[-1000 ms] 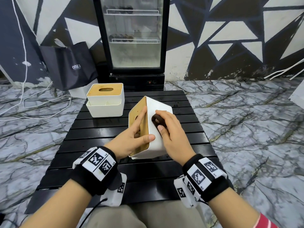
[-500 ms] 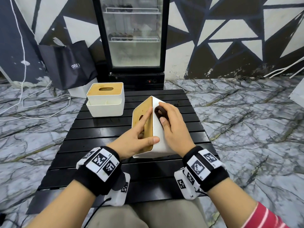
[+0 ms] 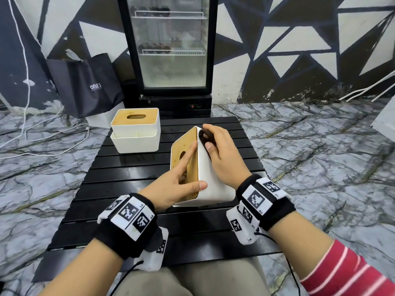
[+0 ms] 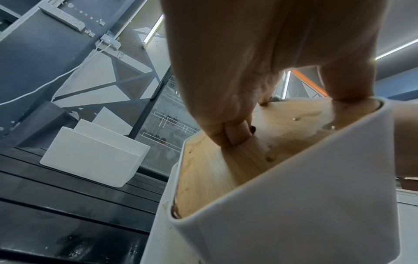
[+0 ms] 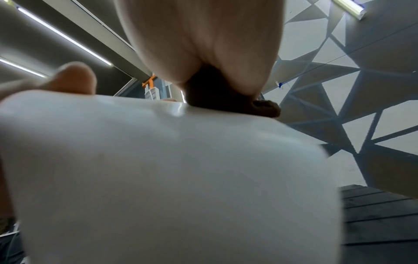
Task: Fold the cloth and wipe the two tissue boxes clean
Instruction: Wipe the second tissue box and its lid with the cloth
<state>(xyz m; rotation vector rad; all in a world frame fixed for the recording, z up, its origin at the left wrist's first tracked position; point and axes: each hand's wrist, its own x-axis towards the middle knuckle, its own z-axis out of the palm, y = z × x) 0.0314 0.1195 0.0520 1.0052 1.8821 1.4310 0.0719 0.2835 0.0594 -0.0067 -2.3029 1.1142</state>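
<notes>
The near tissue box (image 3: 213, 184) stands tipped on the black slatted table (image 3: 132, 180), its wooden lid (image 3: 188, 159) facing left. My left hand (image 3: 177, 182) holds it: index finger along the lid, thumb over the near edge, other fingers (image 4: 230, 132) curled at the slot. My right hand (image 3: 224, 154) grips a dark brown cloth (image 3: 205, 136) and presses it on the white side near the top far corner. In the right wrist view the cloth (image 5: 217, 96) is bunched under the palm against the box wall (image 5: 158, 169). The second tissue box (image 3: 135, 131) sits upright at the back left.
A glass-door fridge (image 3: 171, 50) stands just behind the table. A black bag (image 3: 85, 84) and white cables (image 3: 42, 137) lie on the marble floor to the left. The table's front edge is close to my knees.
My right hand has slid the cloth up the white side, from its middle to the top far corner. The left hand kept its hold on the lid.
</notes>
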